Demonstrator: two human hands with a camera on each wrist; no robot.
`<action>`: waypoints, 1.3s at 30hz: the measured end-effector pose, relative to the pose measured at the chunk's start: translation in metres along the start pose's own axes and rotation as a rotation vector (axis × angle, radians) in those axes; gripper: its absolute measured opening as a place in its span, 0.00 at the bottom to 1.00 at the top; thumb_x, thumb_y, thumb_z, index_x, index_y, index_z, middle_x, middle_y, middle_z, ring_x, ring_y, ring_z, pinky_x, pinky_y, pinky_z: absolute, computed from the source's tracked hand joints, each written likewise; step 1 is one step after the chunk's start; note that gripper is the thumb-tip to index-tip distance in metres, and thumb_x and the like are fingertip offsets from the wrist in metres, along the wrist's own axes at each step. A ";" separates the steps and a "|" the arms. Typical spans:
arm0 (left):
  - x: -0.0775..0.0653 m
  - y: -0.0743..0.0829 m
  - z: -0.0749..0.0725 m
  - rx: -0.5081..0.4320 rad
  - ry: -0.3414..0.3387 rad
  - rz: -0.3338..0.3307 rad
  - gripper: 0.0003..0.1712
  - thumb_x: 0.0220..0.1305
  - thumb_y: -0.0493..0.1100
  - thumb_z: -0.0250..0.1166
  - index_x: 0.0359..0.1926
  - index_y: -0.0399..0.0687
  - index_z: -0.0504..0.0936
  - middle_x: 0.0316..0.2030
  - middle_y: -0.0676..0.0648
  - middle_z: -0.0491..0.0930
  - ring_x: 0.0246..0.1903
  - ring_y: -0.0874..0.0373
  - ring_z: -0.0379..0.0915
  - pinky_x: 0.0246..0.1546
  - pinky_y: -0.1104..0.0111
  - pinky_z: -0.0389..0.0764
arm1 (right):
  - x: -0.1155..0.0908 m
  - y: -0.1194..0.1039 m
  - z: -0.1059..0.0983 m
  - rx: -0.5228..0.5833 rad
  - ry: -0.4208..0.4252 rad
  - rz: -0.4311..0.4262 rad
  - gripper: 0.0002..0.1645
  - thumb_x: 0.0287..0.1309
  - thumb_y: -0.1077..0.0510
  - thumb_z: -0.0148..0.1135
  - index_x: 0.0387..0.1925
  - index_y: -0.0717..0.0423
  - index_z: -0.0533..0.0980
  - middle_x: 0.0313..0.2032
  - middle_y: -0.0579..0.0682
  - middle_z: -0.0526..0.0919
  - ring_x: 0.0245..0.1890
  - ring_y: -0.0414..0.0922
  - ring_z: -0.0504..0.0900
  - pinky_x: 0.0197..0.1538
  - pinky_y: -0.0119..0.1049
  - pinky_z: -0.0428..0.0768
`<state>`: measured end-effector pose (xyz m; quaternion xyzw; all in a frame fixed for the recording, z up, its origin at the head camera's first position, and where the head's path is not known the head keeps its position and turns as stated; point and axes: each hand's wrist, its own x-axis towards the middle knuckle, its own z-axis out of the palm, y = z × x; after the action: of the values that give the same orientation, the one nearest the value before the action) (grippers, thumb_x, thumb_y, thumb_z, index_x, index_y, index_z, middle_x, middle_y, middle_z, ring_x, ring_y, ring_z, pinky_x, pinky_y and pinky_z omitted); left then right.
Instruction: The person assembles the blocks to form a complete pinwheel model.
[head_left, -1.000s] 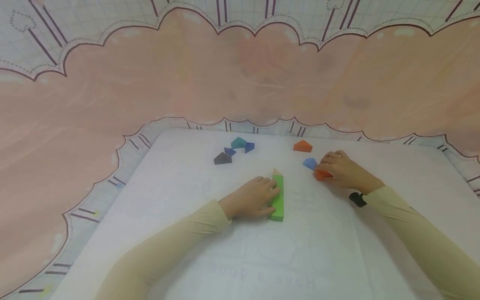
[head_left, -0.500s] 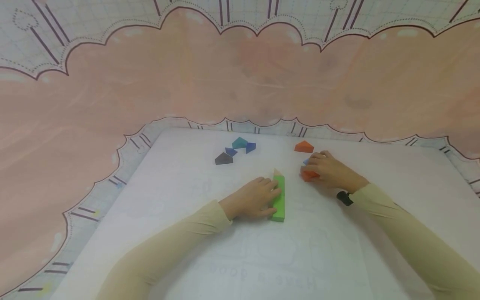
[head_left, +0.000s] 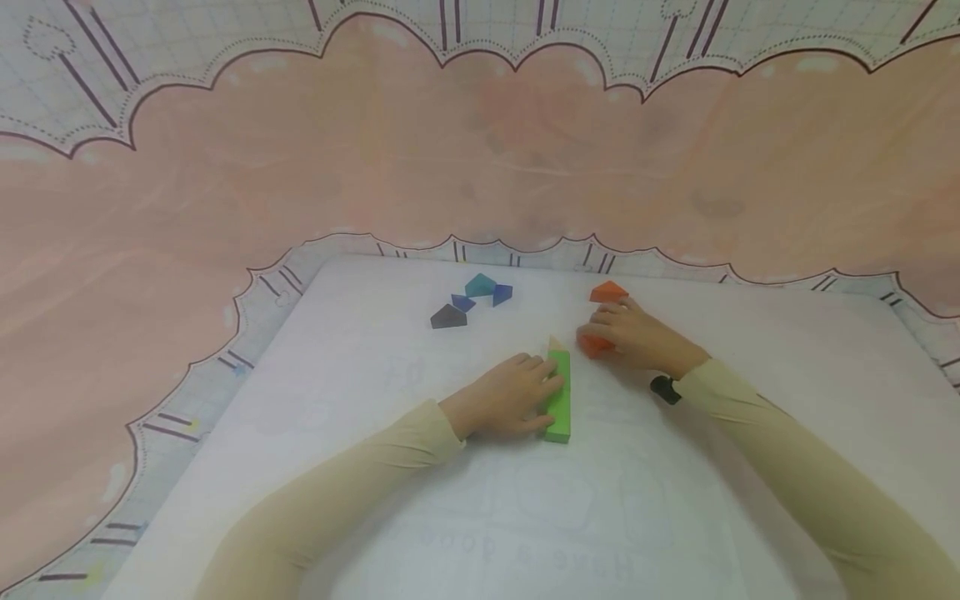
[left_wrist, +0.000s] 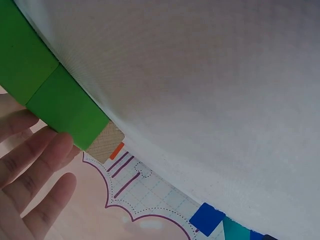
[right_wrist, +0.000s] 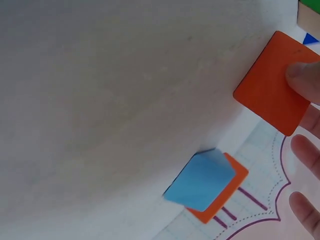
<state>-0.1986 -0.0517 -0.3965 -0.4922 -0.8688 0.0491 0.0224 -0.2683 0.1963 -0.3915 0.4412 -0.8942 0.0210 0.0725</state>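
With fingers and thumb of the right hand [head_left: 636, 335], pinching an orange block [right_wrist: 267, 87], smooth-faced and round-cornered, right of centre on the white table [head_left: 420, 533], nearer its far edge. With left hand [head_left: 502, 397] fingers relaxed, touching bright green blocks [head_left: 558, 421] joined in a straight row, with a pale, wood-textured tip [right_wrist: 316, 19] facing the far edge. Along that edge: right of centre, a second orange block [head_left: 608, 292] behind a light blue block [right_wrist: 200, 182]; left of centre, teal [head_left: 480, 285], blue and dark grey blocks [head_left: 448, 317]. Beyond, peach cloth [head_left: 450, 158], scallop-bordered.
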 end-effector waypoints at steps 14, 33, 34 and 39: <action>0.000 0.001 -0.003 -0.030 -0.036 -0.022 0.28 0.65 0.60 0.52 0.59 0.49 0.69 0.60 0.44 0.70 0.59 0.52 0.67 0.65 0.61 0.65 | 0.018 -0.009 0.002 -0.003 0.005 -0.014 0.22 0.49 0.68 0.66 0.47 0.52 0.79 0.41 0.50 0.83 0.46 0.50 0.77 0.59 0.50 0.70; 0.000 0.001 -0.002 -0.017 -0.020 -0.005 0.28 0.65 0.61 0.52 0.57 0.49 0.69 0.59 0.45 0.71 0.59 0.53 0.68 0.64 0.61 0.66 | 0.027 -0.018 0.000 -0.003 -0.005 -0.031 0.22 0.48 0.68 0.66 0.48 0.52 0.79 0.40 0.50 0.84 0.47 0.50 0.76 0.57 0.50 0.70; 0.000 0.001 -0.002 -0.018 -0.018 -0.005 0.27 0.65 0.61 0.52 0.57 0.49 0.69 0.59 0.45 0.71 0.58 0.53 0.68 0.64 0.61 0.66 | 0.027 -0.018 0.000 -0.001 -0.009 -0.031 0.22 0.48 0.68 0.66 0.48 0.52 0.79 0.41 0.50 0.84 0.47 0.50 0.76 0.57 0.50 0.70; 0.000 0.000 -0.002 -0.022 -0.020 -0.009 0.27 0.65 0.61 0.52 0.56 0.49 0.69 0.59 0.45 0.71 0.58 0.53 0.68 0.64 0.61 0.66 | 0.028 -0.019 0.001 -0.006 -0.023 -0.036 0.23 0.49 0.68 0.66 0.49 0.52 0.79 0.41 0.49 0.84 0.48 0.49 0.76 0.56 0.48 0.69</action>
<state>-0.1983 -0.0514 -0.3945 -0.4880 -0.8717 0.0442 0.0087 -0.2707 0.1627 -0.3888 0.4574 -0.8869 0.0120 0.0638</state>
